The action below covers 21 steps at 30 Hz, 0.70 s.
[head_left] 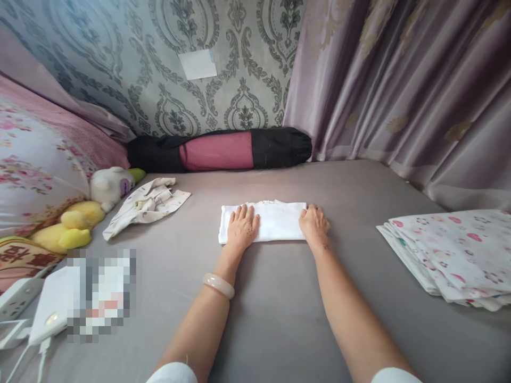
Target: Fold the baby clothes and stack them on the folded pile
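Observation:
A white cloth (279, 223), folded into a flat rectangle, lies on the grey bed sheet (275, 308) in front of me. Its far edge shows a slightly ruffled strip. My left hand (242, 226) rests flat on the left part of the cloth, fingers spread. At the right end, my right hand (315, 224) has its fingers curled closed around the cloth's edge. A pale bangle (219, 285) sits on my left forearm.
A crumpled patterned cloth (149, 205) lies left, near plush toys (109, 187) and a floral pillow (40, 165). Folded printed cloths (455, 250) are stacked right. A black and pink bag (217, 150) lies along the wall. A power strip (19, 300) and white charger (59, 303) sit lower left.

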Motion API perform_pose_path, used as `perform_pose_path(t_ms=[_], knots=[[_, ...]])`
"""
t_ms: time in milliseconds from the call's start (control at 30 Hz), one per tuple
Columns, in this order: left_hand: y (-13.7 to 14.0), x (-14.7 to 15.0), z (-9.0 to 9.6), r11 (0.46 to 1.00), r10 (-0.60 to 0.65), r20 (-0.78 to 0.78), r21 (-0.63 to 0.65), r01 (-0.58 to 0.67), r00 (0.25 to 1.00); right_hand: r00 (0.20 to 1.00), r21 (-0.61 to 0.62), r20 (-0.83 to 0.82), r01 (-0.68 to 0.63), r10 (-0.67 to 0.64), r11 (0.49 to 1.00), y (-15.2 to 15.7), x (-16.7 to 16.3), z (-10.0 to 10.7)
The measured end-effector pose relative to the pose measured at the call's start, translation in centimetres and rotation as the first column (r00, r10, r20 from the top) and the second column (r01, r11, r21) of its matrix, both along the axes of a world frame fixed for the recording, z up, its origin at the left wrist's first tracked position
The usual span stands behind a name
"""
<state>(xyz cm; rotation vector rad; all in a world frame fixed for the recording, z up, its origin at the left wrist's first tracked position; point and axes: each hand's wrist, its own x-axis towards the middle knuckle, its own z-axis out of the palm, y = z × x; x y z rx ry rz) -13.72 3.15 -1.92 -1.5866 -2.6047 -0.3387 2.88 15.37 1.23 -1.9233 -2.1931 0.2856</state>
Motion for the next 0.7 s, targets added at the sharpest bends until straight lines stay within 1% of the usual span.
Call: perform_pose_path(t_ms=[67, 133, 200, 233, 267, 300, 333, 400, 600, 700], knots=[[0.1, 0.2, 0.2, 0.999, 0.016, -0.007, 0.033, -0.016, 1.000, 0.997, 0.132, 0.015, -0.081, 0.080, 0.988, -0.4, -0.4, -0.1], [0.1, 0.7, 0.5, 0.997, 0.003, -0.018, 0.076, -0.002, 1.000, 0.966, 0.219, 0.007, -0.254, 0.259, 0.942, -1.1, -1.1, -0.3], [0.2, 1.2, 0.7, 0.992, -0.049, -0.036, 0.118, 0.053, 0.998, 0.886, 0.253, -0.004, -0.448, 0.464, 0.858, -2.0, -2.1, -0.7], [0.3, 1.5, 0.8, 0.987, -0.083, -0.045, 0.133, 0.088, 0.996, 0.838, 0.255, -0.004, -0.526, 0.545, 0.811, -2.5, -2.6, -0.9], [0.3, 1.7, 0.8, 0.982, -0.113, -0.052, 0.143, 0.119, 0.992, 0.797, 0.247, -0.002, -0.584, 0.603, 0.773, -3.0, -3.0, -1.2], [0.3, 1.9, 0.7, 0.979, -0.134, -0.054, 0.149, 0.141, 0.989, 0.768, 0.231, 0.001, -0.623, 0.640, 0.748, -3.4, -3.3, -1.4], [0.4, 2.0, 0.6, 0.976, -0.146, -0.053, 0.152, 0.153, 0.988, 0.749, 0.211, 0.003, -0.648, 0.662, 0.732, -3.8, -3.6, -1.6], [0.4, 2.0, 0.3, 0.977, -0.150, -0.041, 0.145, 0.155, 0.988, 0.733, 0.177, 0.008, -0.670, 0.680, 0.721, -4.2, -3.8, -2.0], [0.3, 1.5, -0.2, 0.994, -0.112, 0.031, 0.021, 0.111, 0.993, 0.729, 0.121, 0.047, -0.682, 0.683, 0.721, -4.1, -3.9, -2.7], [0.3, 1.5, -0.1, 0.994, -0.106, 0.034, 0.006, 0.106, 0.994, 0.730, 0.123, 0.058, -0.683, 0.681, 0.720, -4.0, -3.9, -3.0]])
